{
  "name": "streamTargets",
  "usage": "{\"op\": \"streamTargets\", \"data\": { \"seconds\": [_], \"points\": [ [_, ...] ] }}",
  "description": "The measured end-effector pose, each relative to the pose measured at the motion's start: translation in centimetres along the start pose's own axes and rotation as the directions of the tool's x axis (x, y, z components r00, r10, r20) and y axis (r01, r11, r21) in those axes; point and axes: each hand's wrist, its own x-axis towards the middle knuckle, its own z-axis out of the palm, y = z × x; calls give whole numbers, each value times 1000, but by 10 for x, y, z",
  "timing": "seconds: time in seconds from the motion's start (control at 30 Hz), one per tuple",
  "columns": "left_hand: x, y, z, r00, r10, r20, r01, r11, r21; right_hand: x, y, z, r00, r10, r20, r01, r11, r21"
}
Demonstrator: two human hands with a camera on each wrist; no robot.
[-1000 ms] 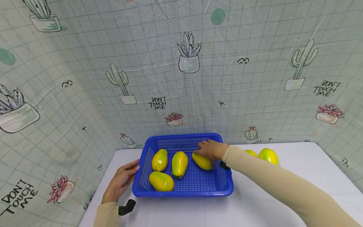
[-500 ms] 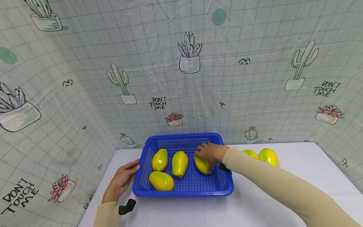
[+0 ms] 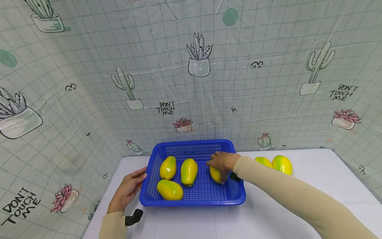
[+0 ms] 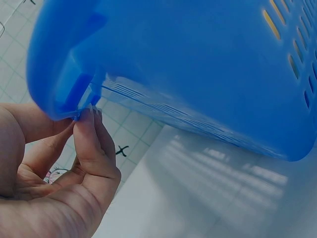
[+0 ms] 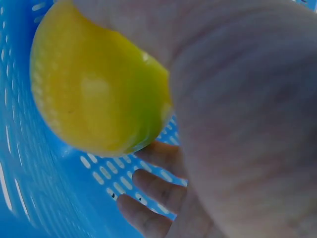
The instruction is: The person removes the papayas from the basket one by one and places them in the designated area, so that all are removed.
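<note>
A blue plastic basket [image 3: 194, 203] stands on the white tabletop. My left hand [image 3: 129, 188] pinches its left rim between thumb and fingers, as the left wrist view shows close up. Inside the basket, at the right side, my right hand [image 3: 225, 161] holds a yellow-green papaya [image 3: 215, 175] from above. In the right wrist view that papaya [image 5: 94, 89] lies between thumb and index finger, and the other fingers are spread near the perforated floor. Left of it in the basket lie a middle papaya [image 3: 189, 172], a back-left papaya [image 3: 168, 168] and a front-left papaya [image 3: 170, 190].
Two more papayas lie on the table right of the basket: one [image 3: 282, 164] near the back and another [image 3: 264, 161] partly behind the right sleeve. A patterned cloth wall [image 3: 209, 109] rises close behind the basket.
The papaya under my right hand has shifted right toward the basket's right wall and turned more upright. My left hand has stayed at the rim.
</note>
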Motion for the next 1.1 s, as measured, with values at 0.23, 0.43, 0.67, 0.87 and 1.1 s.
{"op": "streamTargets", "data": {
  "seconds": [0.23,0.43,0.67,0.87,1.1],
  "points": [
    [1,-1,1,1000,-7,-9,7,1000,3,-4,0,1,999,33,8,-33,999,-13],
    [0,-2,2,1000,-5,-2,5,1000,7,-8,3,2,999,-12,-39,12,1000,-16],
    [-1,-2,2,1000,0,-4,0,1000,8,-25,11,-3,976,-99,-196,102,995,2],
    [0,-2,1,1000,-1,-9,2,1000,18,-45,22,-6,919,-142,-367,183,980,78],
    [1,-2,1,1000,7,4,-7,1000,16,-66,33,-5,844,-153,-514,229,969,88]
  ]
}}
